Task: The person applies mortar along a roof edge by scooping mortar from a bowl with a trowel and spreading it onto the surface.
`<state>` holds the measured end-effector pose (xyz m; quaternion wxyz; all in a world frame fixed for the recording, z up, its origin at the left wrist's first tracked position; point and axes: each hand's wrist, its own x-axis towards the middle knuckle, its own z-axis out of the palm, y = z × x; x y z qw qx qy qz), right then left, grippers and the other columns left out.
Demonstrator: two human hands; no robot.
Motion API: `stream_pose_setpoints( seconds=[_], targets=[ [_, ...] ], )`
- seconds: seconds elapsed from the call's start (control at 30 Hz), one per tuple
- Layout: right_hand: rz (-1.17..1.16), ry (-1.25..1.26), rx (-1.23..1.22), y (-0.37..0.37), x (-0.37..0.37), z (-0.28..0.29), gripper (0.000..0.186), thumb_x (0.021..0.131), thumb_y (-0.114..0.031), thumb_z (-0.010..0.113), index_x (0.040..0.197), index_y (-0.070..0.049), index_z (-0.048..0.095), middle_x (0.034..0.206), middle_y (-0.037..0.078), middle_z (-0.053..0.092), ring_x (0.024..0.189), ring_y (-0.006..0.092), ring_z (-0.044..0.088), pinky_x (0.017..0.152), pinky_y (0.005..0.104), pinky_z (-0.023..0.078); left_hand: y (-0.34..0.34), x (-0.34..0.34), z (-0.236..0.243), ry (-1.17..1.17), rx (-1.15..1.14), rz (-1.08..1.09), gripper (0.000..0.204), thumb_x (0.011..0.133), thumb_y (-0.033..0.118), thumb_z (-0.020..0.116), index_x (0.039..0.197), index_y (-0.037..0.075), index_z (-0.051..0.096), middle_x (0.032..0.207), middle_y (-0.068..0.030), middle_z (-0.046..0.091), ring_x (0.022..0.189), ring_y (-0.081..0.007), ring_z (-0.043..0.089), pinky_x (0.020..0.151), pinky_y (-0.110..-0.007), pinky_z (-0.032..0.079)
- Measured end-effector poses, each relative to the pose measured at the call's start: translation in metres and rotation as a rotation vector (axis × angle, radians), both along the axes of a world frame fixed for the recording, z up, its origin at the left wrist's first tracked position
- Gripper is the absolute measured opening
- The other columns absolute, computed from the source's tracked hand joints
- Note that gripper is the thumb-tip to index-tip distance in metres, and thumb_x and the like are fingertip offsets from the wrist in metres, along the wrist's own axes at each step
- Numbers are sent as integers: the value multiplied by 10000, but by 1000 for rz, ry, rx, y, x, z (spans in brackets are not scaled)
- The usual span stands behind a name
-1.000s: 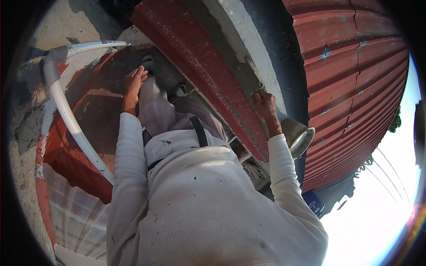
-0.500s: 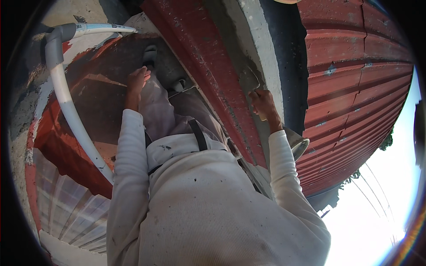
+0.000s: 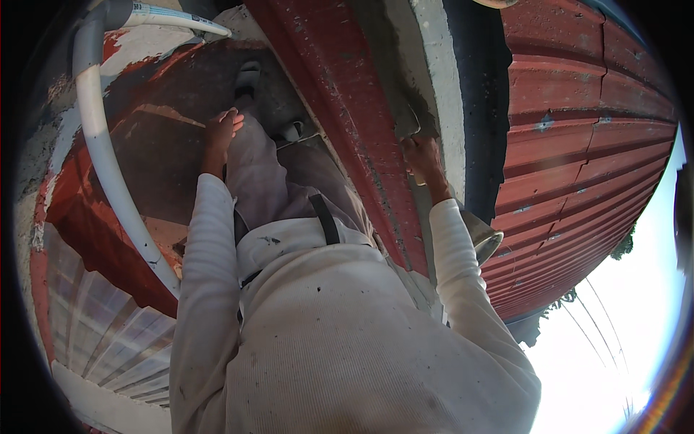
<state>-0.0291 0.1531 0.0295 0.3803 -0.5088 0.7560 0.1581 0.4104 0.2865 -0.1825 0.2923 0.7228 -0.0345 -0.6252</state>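
Note:
My right hand [image 3: 425, 160] is closed around a trowel [image 3: 418, 178]; a bit of its pale handle shows below the fist. The thin metal neck curves ahead of my knuckles, and the blade is hard to make out against the wet grey mortar [image 3: 394, 54]. This mortar fills a strip between a red metal sheet [image 3: 325, 79] and a whitish raised edge [image 3: 444, 79]. Over my left thigh, my left hand [image 3: 223, 132] hangs with loosely bent fingers, nothing visible in it. A metal bowl [image 3: 483, 235] sits partly hidden behind my right forearm.
Red corrugated roofing [image 3: 557, 145] spreads to the right, beyond a dark band [image 3: 477, 101]. A white bent pipe [image 3: 108, 152] arches on the left, above red-painted surfaces and a translucent corrugated sheet [image 3: 108, 325]. My sandalled feet [image 3: 247, 76] stand on a lower dark surface.
My right hand has shifted slightly left and up in the picture, still on the trowel along the mortar strip. The view has tilted a little; my left hand stays over my thigh.

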Motion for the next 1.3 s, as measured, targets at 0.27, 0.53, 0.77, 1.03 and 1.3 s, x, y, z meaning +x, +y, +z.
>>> stream_pose_setpoints(
  seconds=[0.27,0.53,0.77,1.03,1.3],
  targets=[
    [-121,31,88,-1,-26,-53,318,971,-286,662,912,22,718,644,109,653,515,205,659,474,395,541,9,-11,13,-4,-52,102,480,1035,304,701,1333,-70,653,1152,-171,773,1023,-204,745,934,-308,573],
    [-61,87,146,36,-62,-38,351,969,-254,604,812,39,717,644,155,670,561,246,710,518,411,586,13,-11,-4,39,22,123,459,1040,312,693,1324,-48,671,1156,-134,781,973,-161,727,882,-287,556],
    [13,21,-43,10,-37,-10,358,988,-282,639,813,25,694,636,104,645,525,186,664,477,380,544,23,-5,-6,18,3,116,451,1041,318,689,1327,-30,675,1155,-124,785,977,-163,722,875,-276,539],
    [386,51,106,31,-92,-81,359,985,-315,626,909,13,749,749,191,725,590,301,719,582,439,592,12,-16,-17,20,0,104,451,1046,302,678,1335,-44,662,1160,-138,779,985,-185,731,918,-302,553],
    [-97,-50,-104,3,5,0,343,957,-292,629,1025,23,746,1008,303,751,996,457,752,830,510,582,32,2,2,-33,66,57,435,1053,314,660,1339,-13,675,1167,-129,778,1040,-194,737,927,-311,545]
  ],
)
